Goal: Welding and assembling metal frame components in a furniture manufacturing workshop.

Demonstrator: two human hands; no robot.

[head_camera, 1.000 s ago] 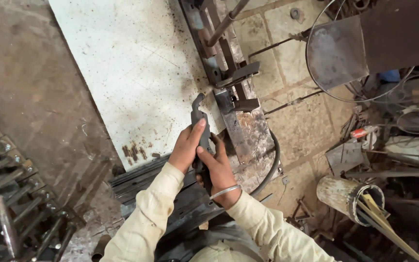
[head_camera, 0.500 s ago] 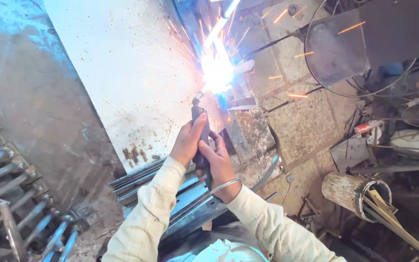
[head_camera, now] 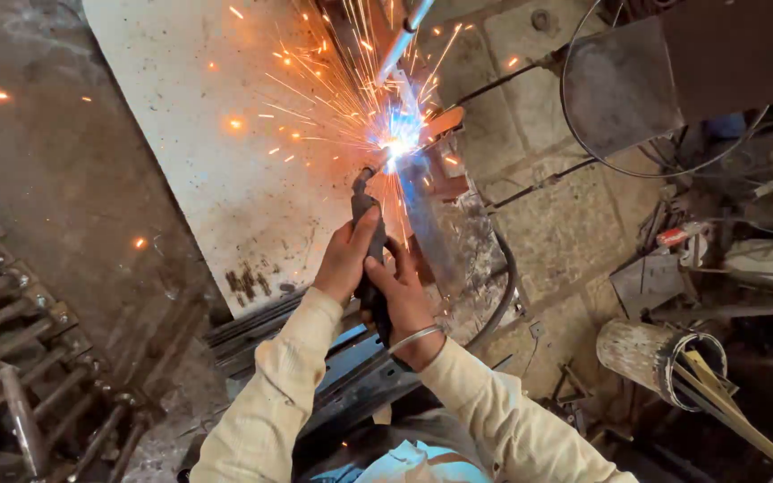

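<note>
I look down on a workshop floor of square, stained stone pavers (head_camera: 574,224), lit by daylight from above. A large pale, speckled flat sheet (head_camera: 208,134) lies across the upper left, with rust marks near its lower edge. Left of it, a dark, dusty floor area (head_camera: 55,152) carries a rack of rusty round metal bars (head_camera: 38,358). At upper right, a dark grey metal plate (head_camera: 619,80) leans beside thin black cables (head_camera: 583,174). At lower right, a cylindrical metal bucket (head_camera: 659,353) lies tilted, with wooden strips (head_camera: 726,402) projecting from its mouth. Scrap parts crowd the right edge.
</note>
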